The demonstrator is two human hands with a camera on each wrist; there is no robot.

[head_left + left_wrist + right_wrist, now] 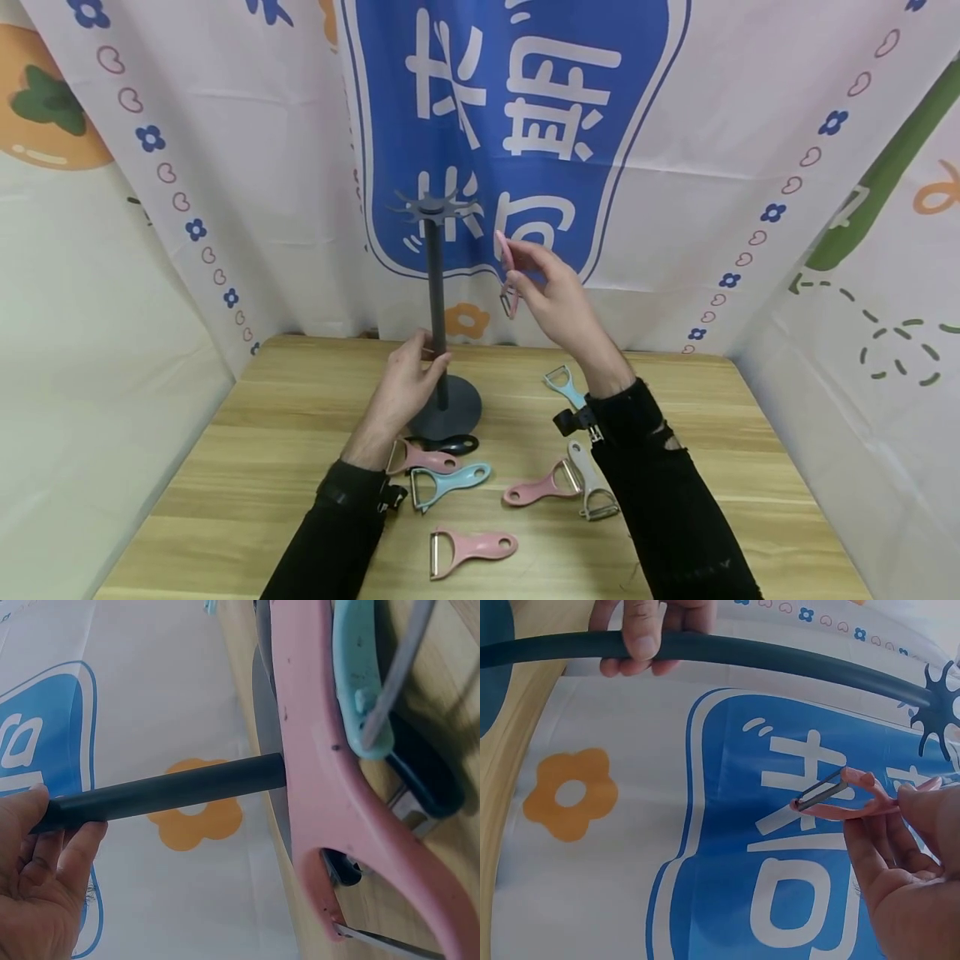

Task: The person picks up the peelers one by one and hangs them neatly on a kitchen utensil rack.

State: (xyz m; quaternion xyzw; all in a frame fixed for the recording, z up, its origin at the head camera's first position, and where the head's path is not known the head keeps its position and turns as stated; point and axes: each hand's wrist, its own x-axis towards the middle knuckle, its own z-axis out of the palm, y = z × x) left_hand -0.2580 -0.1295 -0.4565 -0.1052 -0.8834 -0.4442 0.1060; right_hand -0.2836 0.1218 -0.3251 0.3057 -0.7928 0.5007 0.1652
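A dark rack with a round base (459, 408), an upright pole (436, 287) and a ring of curved hooks (431, 207) on top stands at the back of the table. My left hand (405, 375) grips the pole low down, fingers and thumb around it. Raised to the right of the hooks, my right hand (558, 296) pinches a pink peeler (829, 810) by its handle, blade end down. In the right wrist view that peeler is apart from the hooks (935, 712).
Pink peelers (476, 546) (536, 492), a blue peeler (453, 481), a grey peeler (588, 475) and a black-handled one (459, 445) lie on the wooden table (300, 467). Another blue peeler (562, 383) sits by my right wrist. A printed curtain (300, 208) hangs behind.
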